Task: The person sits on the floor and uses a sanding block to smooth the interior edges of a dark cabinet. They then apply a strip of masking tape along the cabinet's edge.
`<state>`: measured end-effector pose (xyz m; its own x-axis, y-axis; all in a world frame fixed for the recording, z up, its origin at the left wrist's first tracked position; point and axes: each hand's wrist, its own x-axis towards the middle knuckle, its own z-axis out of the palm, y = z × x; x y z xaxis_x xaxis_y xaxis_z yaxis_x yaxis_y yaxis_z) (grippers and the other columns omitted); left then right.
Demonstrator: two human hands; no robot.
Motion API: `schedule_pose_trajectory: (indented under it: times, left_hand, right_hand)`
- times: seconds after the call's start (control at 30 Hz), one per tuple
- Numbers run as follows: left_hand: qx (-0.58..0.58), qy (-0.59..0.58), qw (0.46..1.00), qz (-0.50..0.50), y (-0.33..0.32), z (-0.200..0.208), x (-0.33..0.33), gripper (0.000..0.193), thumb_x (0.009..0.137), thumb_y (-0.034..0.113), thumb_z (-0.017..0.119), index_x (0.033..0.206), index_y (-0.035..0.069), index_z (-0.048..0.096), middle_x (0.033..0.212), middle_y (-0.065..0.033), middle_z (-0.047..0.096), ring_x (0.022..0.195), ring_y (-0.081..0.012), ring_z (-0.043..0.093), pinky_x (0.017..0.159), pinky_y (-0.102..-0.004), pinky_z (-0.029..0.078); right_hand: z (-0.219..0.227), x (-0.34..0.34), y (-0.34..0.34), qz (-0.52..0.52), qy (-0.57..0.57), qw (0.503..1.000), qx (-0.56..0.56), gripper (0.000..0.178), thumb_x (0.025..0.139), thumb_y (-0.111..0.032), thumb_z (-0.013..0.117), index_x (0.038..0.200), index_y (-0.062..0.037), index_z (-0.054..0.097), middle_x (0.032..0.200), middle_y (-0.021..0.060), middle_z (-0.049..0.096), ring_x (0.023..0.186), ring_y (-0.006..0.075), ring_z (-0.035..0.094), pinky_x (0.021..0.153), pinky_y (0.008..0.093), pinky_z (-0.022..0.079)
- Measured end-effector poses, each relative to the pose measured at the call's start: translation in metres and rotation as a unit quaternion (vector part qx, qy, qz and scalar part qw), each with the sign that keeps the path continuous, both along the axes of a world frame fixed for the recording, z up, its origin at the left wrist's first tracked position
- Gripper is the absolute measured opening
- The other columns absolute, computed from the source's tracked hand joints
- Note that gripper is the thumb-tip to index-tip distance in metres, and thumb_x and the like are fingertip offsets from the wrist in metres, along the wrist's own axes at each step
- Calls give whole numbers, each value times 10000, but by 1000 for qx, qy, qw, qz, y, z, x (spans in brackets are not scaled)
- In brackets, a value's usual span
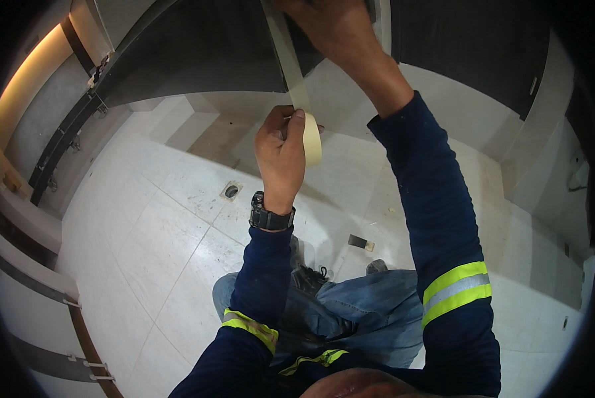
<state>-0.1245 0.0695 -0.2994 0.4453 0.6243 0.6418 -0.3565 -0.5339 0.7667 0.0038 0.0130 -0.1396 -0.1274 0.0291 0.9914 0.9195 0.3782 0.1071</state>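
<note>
My left hand (281, 154) is closed on a roll of pale yellow masking tape (312, 140), its thumb pressed on the edge of the roll. From the roll, an unwound strip of tape (285, 50) runs upward along the edge of a dark panel (198, 56) to the top of the view. Raised beside the strip's upper part is my right hand (334, 26). The picture's top edge cuts off its fingers, so their grip is hidden.
Another dark panel (470, 53) stands at the right. In the pale tiled floor (158, 232) is a square drain (231, 191). A small dark strip (358, 241) lies near my feet. Curved-looking shelves or ledges with metal fittings (68, 149) line the left side.
</note>
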Motion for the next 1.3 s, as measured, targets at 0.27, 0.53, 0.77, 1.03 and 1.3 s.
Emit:
schedule_pose_trajectory:
  times: [0.27,0.53,0.77,1.03,1.3]
  left_hand:
    - [-10,36,999,-13,-1,3,-4,241,1058,188,537,1091,-28,638,851,-126,767,766,-132,691,742,-256,506]
    - [-26,-12,999,-28,0,-1,-1,219,1043,178,569,1031,-21,657,798,-81,722,709,-114,659,651,-270,490]
    - [-24,25,999,-12,-3,2,-4,255,1055,188,553,1095,-44,651,890,-134,767,802,-137,682,779,-267,504]
    - [4,24,1000,3,2,-1,-5,259,1053,190,555,1096,-49,648,893,-137,765,789,-135,676,769,-265,504]
    - [11,-7,1000,24,1,-2,-2,242,1028,204,598,1044,-26,670,791,-72,689,686,-110,606,641,-280,465]
  right_hand:
    - [-8,-3,2,-11,-1,998,63,359,900,-63,672,1253,-8,696,1231,248,678,1158,427,632,1003,464,513]
    - [-56,-2,-9,4,71,995,-76,334,947,-59,636,1274,-30,695,1296,235,666,1275,419,590,1050,454,501]
    - [-73,3,-10,36,114,986,-120,361,945,-71,650,1303,-38,685,1336,218,657,1355,397,538,1078,456,486]
    - [-82,5,-10,20,84,989,-117,386,945,-70,659,1331,-59,675,1345,205,659,1377,386,524,1092,452,475]
    - [-88,8,-5,25,98,987,-122,409,959,-120,677,1364,-70,653,1381,203,635,1392,392,504,1106,463,460]
